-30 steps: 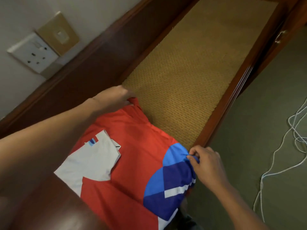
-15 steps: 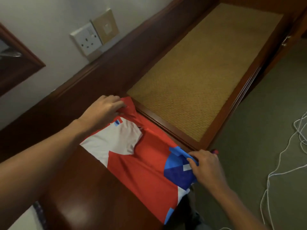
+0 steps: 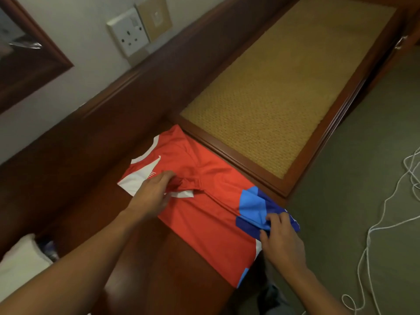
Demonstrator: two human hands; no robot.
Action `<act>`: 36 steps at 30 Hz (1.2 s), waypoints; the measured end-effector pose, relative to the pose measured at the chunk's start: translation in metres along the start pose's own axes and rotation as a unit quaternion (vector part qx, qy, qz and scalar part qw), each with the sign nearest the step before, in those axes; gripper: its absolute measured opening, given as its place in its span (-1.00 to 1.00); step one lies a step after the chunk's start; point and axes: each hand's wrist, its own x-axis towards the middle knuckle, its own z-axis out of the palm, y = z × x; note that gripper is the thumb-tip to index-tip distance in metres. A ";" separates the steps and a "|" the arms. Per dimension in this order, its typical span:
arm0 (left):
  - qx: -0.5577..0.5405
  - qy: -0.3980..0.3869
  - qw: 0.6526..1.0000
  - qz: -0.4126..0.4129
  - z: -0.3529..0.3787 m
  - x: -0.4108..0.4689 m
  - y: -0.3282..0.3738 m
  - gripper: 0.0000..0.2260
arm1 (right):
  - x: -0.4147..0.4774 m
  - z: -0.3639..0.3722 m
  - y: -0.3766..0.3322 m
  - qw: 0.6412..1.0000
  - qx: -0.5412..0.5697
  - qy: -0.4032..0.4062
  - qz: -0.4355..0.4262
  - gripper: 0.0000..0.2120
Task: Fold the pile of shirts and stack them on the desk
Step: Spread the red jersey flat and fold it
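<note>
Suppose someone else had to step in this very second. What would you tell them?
Left hand: grips a bunch of cloth near the middle of the red shirt.
Right hand: pinches the shirt's blue patterned end at the desk edge.
Done: the shirt lies spread on the desk, beside the woven panel.
Left: finish folding it and start the stack; no folded stack is in view.

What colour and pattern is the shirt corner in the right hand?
Light and dark blue geometric blocks on the red shirt, pinched by the right hand; head view.
</note>
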 end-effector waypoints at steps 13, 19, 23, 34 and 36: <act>-0.020 -0.052 0.994 -0.096 0.017 0.008 0.008 -0.38 | -0.013 -0.003 0.013 0.967 -0.037 0.233 -0.095 -0.90; 0.005 -0.044 0.995 -0.091 0.018 0.009 0.006 -0.55 | -0.032 0.025 0.019 0.994 0.009 0.090 -0.057 -0.78; 0.035 -0.045 0.996 -0.070 0.014 0.010 0.005 -0.77 | -0.038 0.021 0.020 0.989 0.019 0.129 -0.072 -0.81; 0.026 -0.033 0.998 -0.046 0.007 0.006 0.005 -0.72 | -0.019 0.014 0.027 0.982 0.150 0.117 0.012 -0.82; 0.052 -0.006 0.999 0.003 0.010 0.005 0.012 -0.59 | 0.005 0.005 0.035 0.971 0.179 0.123 0.095 -0.74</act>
